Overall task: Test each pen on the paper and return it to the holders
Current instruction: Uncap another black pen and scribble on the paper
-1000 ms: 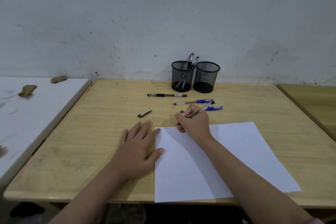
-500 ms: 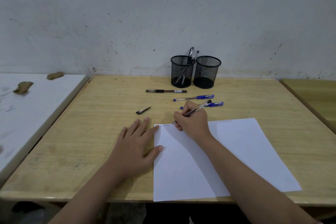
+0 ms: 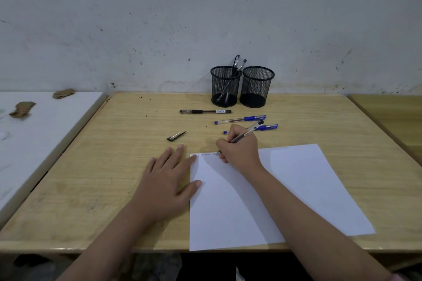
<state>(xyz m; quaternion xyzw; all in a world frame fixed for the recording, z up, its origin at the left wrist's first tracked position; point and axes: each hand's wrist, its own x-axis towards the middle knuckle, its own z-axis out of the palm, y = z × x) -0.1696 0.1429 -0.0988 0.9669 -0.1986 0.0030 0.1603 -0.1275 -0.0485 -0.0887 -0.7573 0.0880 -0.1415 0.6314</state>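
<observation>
My right hand [image 3: 239,149] grips a black pen [image 3: 247,132] with its tip on the top left of the white paper [image 3: 285,189], beside a short line of writing. My left hand [image 3: 166,180] lies flat on the table, with forefinger and thumb on the paper's left edge. A black pen [image 3: 205,111] and two blue pens [image 3: 239,119] [image 3: 268,127] lie on the table behind my right hand. A loose black pen cap [image 3: 176,136] lies to the left. Two black mesh holders stand at the back: the left holder [image 3: 225,86] has two pens in it, the right holder [image 3: 257,86] looks empty.
The wooden table [image 3: 114,166] stands against a stained wall. A white table [image 3: 34,132] with two brown scraps adjoins it on the left. Another wooden table [image 3: 399,125] stands to the right.
My right hand has moved the pen tip a little to the right along the written line. The camera view has shifted slightly. My left hand stays on the paper's edge.
</observation>
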